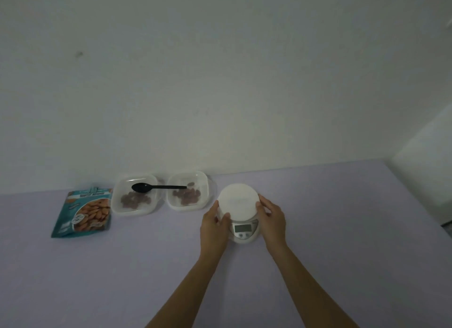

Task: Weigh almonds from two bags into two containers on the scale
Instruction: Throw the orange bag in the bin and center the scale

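Pale lilac tabletop [318, 242] meets a white wall [220, 83]. Both hands clasp the white digital kitchen scale [238, 201] by its round platform: the left hand [215, 226] is curled on its left edge, the right hand [271, 217] on its right. Just left, a clear square plastic container [206, 181] and a second container [115, 200] hold almonds [187, 195], bridged by a black plastic spoon [159, 187]. A teal almond bag [83, 212] lies farthest left.

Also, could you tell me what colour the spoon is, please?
The spoon is black, clearest in the head view.
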